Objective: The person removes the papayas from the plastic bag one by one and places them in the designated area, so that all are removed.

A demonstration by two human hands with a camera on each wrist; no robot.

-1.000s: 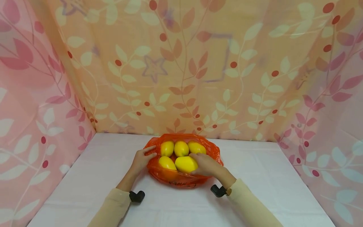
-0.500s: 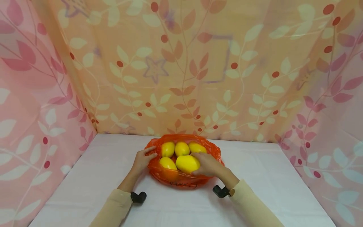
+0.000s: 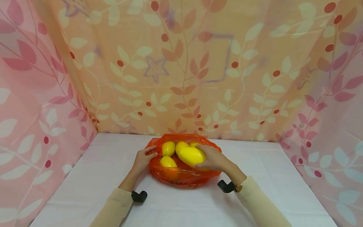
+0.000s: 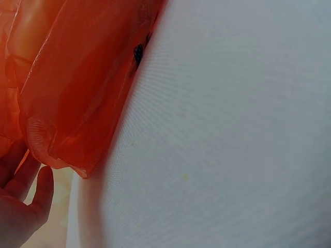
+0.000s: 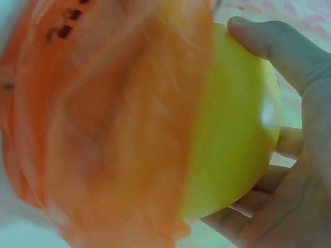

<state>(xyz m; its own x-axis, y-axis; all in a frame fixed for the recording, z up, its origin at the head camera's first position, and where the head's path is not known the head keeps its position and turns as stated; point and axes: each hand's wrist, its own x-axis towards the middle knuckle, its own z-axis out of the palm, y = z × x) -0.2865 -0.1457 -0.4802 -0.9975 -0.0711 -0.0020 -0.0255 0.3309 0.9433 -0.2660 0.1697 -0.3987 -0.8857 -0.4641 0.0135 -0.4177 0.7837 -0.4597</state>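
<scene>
A red plastic bag (image 3: 184, 181) with dark print lies spread on the white table, its mouth facing up. Inside it are several smooth yellow mangoes (image 3: 168, 148). My right hand (image 3: 212, 157) grips one mango (image 3: 191, 156) at its right end and holds it over the others in the bag's mouth. In the right wrist view, the thumb (image 5: 269, 39) and curled fingers span this mango (image 5: 232, 129), partly behind the bag's film. My left hand (image 3: 141, 159) touches the bag's left edge with fairly straight fingers; in the left wrist view its thumb (image 4: 44, 188) stands apart.
White cloth covers the table (image 3: 255, 176) around the bag. A patterned orange curtain (image 3: 181, 78) rises behind it, and pink leaf-patterned curtains (image 3: 34, 110) stand at both sides. Black wrist devices (image 3: 139, 196) sit at both wrists.
My right hand has lifted the gripped mango up and slightly rightward from among the others, so it now covers part of the back row. The left hand stays at the bag's edge.
</scene>
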